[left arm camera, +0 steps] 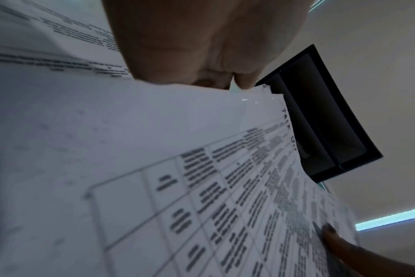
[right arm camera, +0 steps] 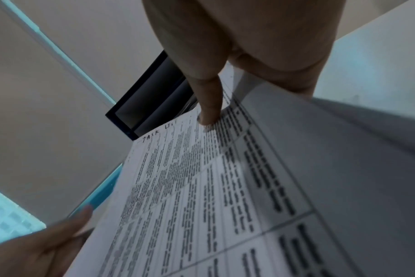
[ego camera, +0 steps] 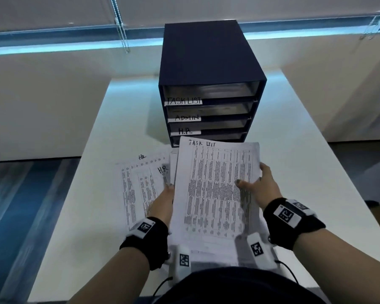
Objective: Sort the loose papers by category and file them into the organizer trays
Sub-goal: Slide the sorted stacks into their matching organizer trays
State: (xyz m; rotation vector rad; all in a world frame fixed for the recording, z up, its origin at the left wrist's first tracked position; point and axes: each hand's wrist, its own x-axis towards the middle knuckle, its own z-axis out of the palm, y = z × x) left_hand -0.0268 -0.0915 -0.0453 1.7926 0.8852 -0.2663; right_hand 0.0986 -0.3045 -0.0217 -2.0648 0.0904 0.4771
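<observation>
Both hands hold a stack of printed sheets (ego camera: pixel 215 189) above the table, the top one marked "TASK LIST" by hand. My left hand (ego camera: pixel 165 199) grips the stack's left edge. At the right edge my right hand (ego camera: pixel 258 186) pinches it, thumb on top and fingers underneath. The dark organizer (ego camera: pixel 206 62) stands just beyond, with trays labelled TASK LIST (ego camera: pixel 183 101), ADMIN (ego camera: pixel 187 117) and H.R. (ego camera: pixel 185 131); the lowest tray is hidden by the stack. The right wrist view shows the thumb (right arm camera: pixel 209 106) pressing the top sheet (right arm camera: pixel 201 187). The left wrist view shows the same sheet (left arm camera: pixel 154 168) and the organizer (left arm camera: pixel 320 121).
Loose sheets marked "H.R." (ego camera: pixel 138 185) lie fanned on the white table (ego camera: pixel 92 216) left of the held stack. More paper lies under the stack near the table's front edge. Floor drops away on both sides of the narrow table; a window sill runs behind.
</observation>
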